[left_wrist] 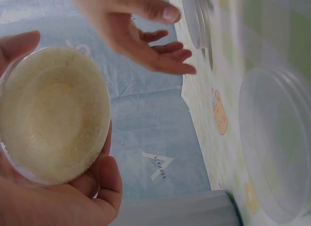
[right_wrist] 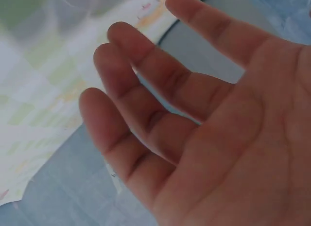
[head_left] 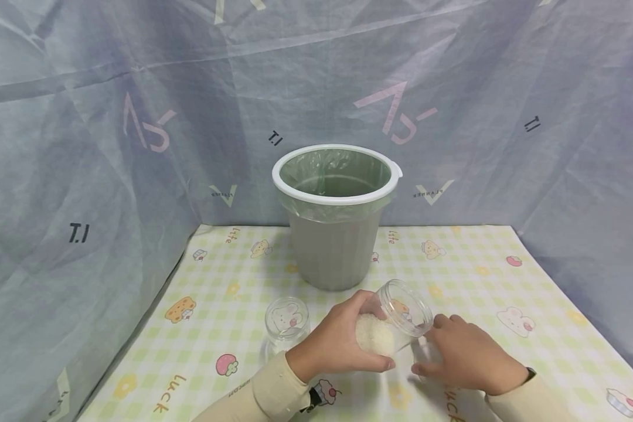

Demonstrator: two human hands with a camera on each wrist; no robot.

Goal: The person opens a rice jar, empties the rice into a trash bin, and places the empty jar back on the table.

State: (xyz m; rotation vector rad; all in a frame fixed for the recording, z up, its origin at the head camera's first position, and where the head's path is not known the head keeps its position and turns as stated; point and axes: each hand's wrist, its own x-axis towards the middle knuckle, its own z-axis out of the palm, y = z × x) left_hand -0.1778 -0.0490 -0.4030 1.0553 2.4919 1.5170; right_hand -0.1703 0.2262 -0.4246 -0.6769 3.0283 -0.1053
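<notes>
My left hand (head_left: 343, 340) grips a clear plastic jar (head_left: 401, 308), tilted with its uncovered mouth toward the right. Pale, rice-like grains (head_left: 373, 335) lie in its lower part; the left wrist view shows them through the jar's base (left_wrist: 56, 114). My right hand (head_left: 461, 354) hovers just right of the jar's mouth, fingers loosely bent and holding nothing; its palm (right_wrist: 233, 133) is bare in the right wrist view. Under that hand, a clear round piece (left_wrist: 197, 19) lies on the table, partly hidden. Another clear round container (head_left: 287, 319) stands left of my left hand.
A grey bin (head_left: 334, 252) with a white rim and green liner bag stands behind the hands, at the table's back. A checked, cartoon-printed cloth (head_left: 200, 346) covers the table. Blue-grey fabric (head_left: 190, 117) hangs round the back and sides.
</notes>
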